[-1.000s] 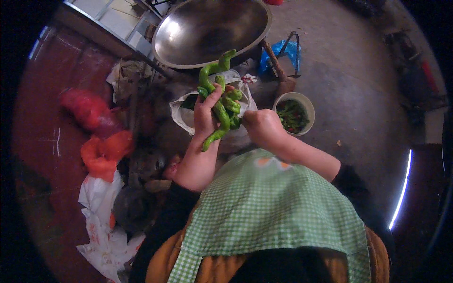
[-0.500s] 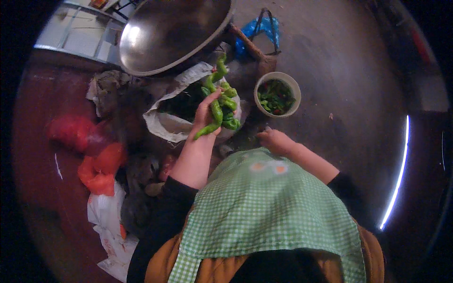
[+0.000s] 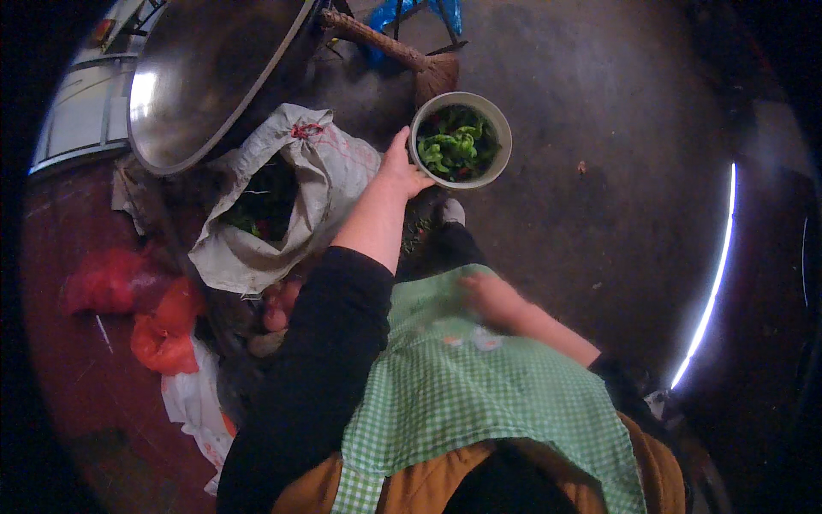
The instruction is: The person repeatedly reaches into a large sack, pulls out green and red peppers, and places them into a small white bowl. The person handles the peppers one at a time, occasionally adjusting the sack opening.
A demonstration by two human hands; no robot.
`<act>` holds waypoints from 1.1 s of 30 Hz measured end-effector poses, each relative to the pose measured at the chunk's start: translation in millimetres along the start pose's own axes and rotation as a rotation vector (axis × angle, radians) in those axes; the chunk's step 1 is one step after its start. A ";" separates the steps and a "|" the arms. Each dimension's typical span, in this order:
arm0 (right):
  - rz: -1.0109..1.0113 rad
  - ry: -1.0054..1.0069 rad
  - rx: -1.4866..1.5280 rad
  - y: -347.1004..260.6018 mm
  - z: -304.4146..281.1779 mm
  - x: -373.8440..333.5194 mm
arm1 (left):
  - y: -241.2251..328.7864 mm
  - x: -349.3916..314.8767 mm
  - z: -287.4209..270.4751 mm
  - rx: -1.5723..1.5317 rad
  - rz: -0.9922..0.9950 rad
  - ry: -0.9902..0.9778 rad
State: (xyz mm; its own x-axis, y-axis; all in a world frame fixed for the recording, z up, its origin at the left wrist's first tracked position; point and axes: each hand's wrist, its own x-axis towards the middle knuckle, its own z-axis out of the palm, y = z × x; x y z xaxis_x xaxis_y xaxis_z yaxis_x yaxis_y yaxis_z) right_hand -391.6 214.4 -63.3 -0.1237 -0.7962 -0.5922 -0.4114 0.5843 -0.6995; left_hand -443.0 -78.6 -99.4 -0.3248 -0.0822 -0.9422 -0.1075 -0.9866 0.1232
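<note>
My left hand (image 3: 402, 170) is at the near left side of a round whitish bucket (image 3: 505, 137), its thumb by the rim and its fingers curled against the outer wall. Bright green peppers (image 3: 458, 147) lie in the bucket on top of darker green ones, with a few red bits among them. Over the green checked apron (image 3: 479, 394) is my right hand (image 3: 492, 301); motion smears its fingers, so whether they hold anything cannot be made out. Left of my left forearm, a white woven sack (image 3: 330, 163) gapes, with dark green contents and a little red inside.
A large metal wok (image 3: 214, 77) leans at the upper left, beside a straw broom (image 3: 385, 47) and a blue plastic bag (image 3: 441, 17). Red bags (image 3: 111, 278) and round reddish vegetables (image 3: 278, 304) lie to the left. A shoe (image 3: 453, 211) shows below the bucket.
The peppers from my left hand are out of it, and similar bright ones now top the bucket. That hand has moved to the bucket's side. The view has shifted.
</note>
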 end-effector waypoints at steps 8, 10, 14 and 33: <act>0.086 -0.068 0.056 10.1 2.9 22.8 | 62.6 -26.7 -119.6 0.272 0.652 0.198; 0.126 -0.042 0.058 3.3 4.1 28.8 | 94.3 -45.0 -164.6 0.323 0.865 0.357; 0.161 -0.092 -0.065 -8.0 22.4 40.3 | 147.8 -49.7 -271.6 0.449 0.921 0.676; 0.251 -0.346 -0.094 -21.4 95.7 58.7 | 207.6 91.1 -306.1 1.945 0.217 0.524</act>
State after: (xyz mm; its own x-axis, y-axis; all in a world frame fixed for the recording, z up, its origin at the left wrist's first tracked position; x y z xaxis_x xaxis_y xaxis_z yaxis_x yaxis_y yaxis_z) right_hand -303.6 170.1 -121.4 0.0735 -0.5226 -0.8494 -0.4900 0.7229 -0.4871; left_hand -207.3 -334.2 -255.0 -0.2579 -0.5325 -0.8062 -0.8958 0.4445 -0.0071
